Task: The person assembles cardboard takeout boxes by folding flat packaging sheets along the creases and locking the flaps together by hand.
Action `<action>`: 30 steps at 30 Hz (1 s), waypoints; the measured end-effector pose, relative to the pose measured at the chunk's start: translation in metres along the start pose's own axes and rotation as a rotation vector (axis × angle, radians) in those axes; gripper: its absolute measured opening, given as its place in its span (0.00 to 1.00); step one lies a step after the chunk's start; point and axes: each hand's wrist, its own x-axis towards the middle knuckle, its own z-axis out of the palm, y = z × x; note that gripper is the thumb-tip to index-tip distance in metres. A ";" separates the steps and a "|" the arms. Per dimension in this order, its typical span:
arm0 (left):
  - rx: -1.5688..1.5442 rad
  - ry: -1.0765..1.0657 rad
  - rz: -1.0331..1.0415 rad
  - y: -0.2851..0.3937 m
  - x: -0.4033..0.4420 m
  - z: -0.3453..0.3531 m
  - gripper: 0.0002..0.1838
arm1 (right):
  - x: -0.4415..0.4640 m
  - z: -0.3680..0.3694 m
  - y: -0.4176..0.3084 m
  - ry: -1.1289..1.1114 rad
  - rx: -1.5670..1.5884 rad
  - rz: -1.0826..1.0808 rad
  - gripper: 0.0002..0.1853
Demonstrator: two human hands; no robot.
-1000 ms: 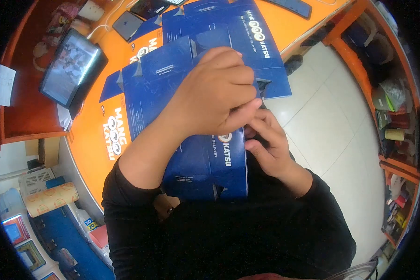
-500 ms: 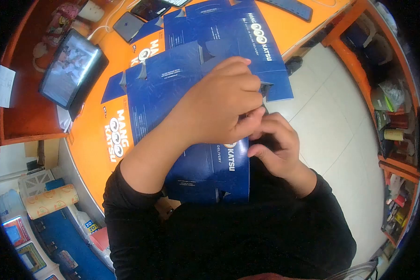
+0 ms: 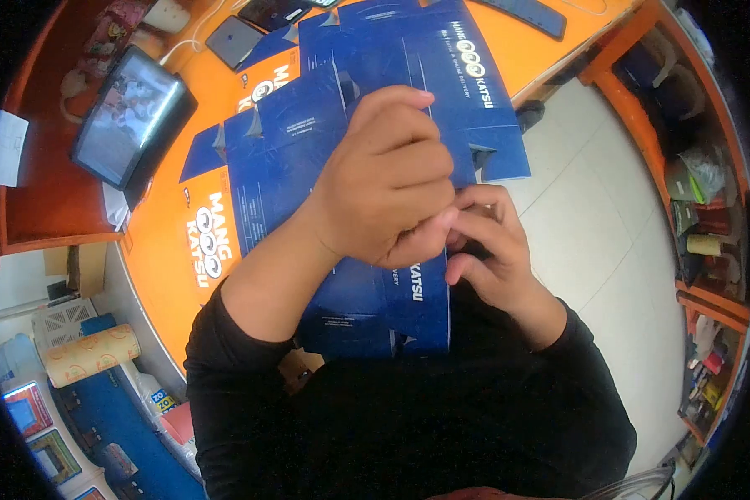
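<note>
A flat blue-and-orange cardboard box [image 3: 292,150] with "MANG KATSU" print lies in front of me, its near end against my black top. My left hand [image 3: 392,175] reaches across it, fingers curled tightly at its right side; the fingertips underneath are hidden. My right hand [image 3: 496,250] is at the same right edge, fingers bent and thumb against the cardboard, its fingertips meeting my left thumb. Exactly which flap they grip is covered by the hands. Beyond lies another flat box [image 3: 442,83] of the same print, partly under the nearer one.
On the orange table [image 3: 154,275], a tablet [image 3: 133,117] leans at the left. Phones [image 3: 233,42] lie at the back, and a long dark device [image 3: 525,17] at the far edge. Shelves [image 3: 700,200] stand to the right beyond the tiled floor [image 3: 608,200]. A wrap roll [image 3: 92,354] is lower left.
My left hand has shifted slightly left and up, still curled. The near box's upper panels have moved, showing a gap beside my knuckles. My right hand stays almost in place.
</note>
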 end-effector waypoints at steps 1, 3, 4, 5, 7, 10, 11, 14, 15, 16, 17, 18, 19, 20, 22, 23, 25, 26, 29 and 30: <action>0.003 0.008 -0.002 0.004 0.000 -0.002 0.05 | -0.003 0.001 0.005 0.009 -0.003 -0.006 0.30; 0.011 0.021 -0.001 0.007 0.000 -0.003 0.05 | -0.004 0.005 0.012 0.012 -0.004 -0.059 0.29; 0.015 0.025 0.002 0.008 0.000 -0.004 0.05 | -0.003 0.006 0.013 0.013 -0.005 -0.084 0.29; 0.018 0.029 0.004 0.009 0.000 -0.003 0.05 | -0.001 0.004 0.013 -0.005 -0.039 -0.089 0.28; 0.027 0.024 -0.002 0.011 0.000 -0.003 0.05 | 0.001 -0.001 0.010 -0.039 -0.110 -0.096 0.28; 0.020 0.029 0.001 0.012 0.001 -0.003 0.05 | 0.001 -0.006 0.011 -0.051 -0.070 -0.111 0.27; 0.014 0.032 0.002 0.012 0.001 -0.003 0.05 | 0.002 -0.007 0.011 -0.068 -0.012 -0.101 0.26; 0.005 0.028 -0.001 0.009 0.001 0.003 0.06 | 0.008 -0.010 0.011 -0.113 0.155 -0.046 0.26; -0.016 0.013 -0.018 0.007 0.002 0.005 0.05 | 0.011 -0.010 0.008 -0.123 0.204 -0.014 0.26; -0.036 -0.003 -0.034 0.006 0.003 0.007 0.04 | 0.011 -0.010 0.008 -0.131 0.226 0.022 0.25; -0.057 -0.019 -0.052 0.005 0.003 0.010 0.04 | 0.012 -0.009 0.007 -0.139 0.249 0.057 0.25; -0.077 -0.052 -0.073 0.001 0.001 0.014 0.04 | 0.010 -0.010 0.010 -0.145 0.245 0.096 0.24; -0.099 -0.085 -0.097 -0.002 -0.002 0.019 0.05 | 0.009 -0.010 0.009 -0.147 0.243 0.134 0.24; -0.121 -0.117 -0.120 -0.004 -0.005 0.022 0.05 | 0.008 -0.009 0.009 -0.150 0.240 0.172 0.24; -0.127 -0.170 -0.144 -0.006 -0.006 0.024 0.07 | 0.008 -0.010 0.004 -0.147 0.235 0.237 0.23; -0.131 -0.197 -0.157 -0.006 -0.007 0.025 0.07 | 0.007 -0.010 0.002 -0.154 0.241 0.281 0.23; -0.130 -0.203 -0.156 -0.006 -0.008 0.027 0.08 | 0.004 -0.010 -0.002 -0.166 0.255 0.369 0.22; -0.129 -0.206 -0.155 -0.006 -0.007 0.029 0.08 | 0.001 -0.009 -0.001 -0.151 0.277 0.396 0.21; -0.102 -0.240 -0.152 -0.001 -0.007 0.030 0.09 | -0.011 -0.003 0.004 -0.107 0.371 0.480 0.20; -0.103 -0.247 -0.160 -0.001 -0.007 0.031 0.10 | -0.015 -0.001 0.005 -0.090 0.421 0.511 0.20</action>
